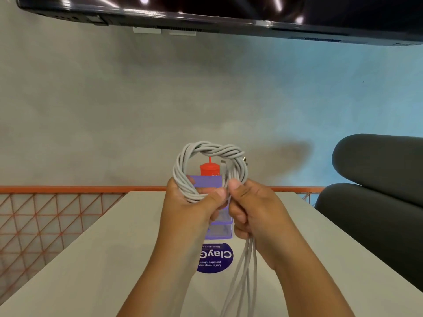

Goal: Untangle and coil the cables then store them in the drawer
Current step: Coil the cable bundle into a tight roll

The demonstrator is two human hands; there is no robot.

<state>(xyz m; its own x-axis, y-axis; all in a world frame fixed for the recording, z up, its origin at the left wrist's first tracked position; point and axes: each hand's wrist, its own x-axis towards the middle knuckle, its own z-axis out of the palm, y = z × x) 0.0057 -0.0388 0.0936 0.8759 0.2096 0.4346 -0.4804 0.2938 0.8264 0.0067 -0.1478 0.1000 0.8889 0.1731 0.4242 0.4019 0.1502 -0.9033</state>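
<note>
White table (96, 259) under me, purple drawer unit (218, 229) near its far edge w/ a round purple sticker (216, 259) in front. My left hand (190, 204) grips the grey cable coil (209, 165) above the drawers; right hand (254, 213) clenches the loose strands (245, 271) hanging down.

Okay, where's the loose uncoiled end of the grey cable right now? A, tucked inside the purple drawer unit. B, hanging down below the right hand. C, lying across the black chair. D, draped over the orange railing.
B: the loose strands drop from under the right hand toward the table, while the left hand holds the coil.
</note>
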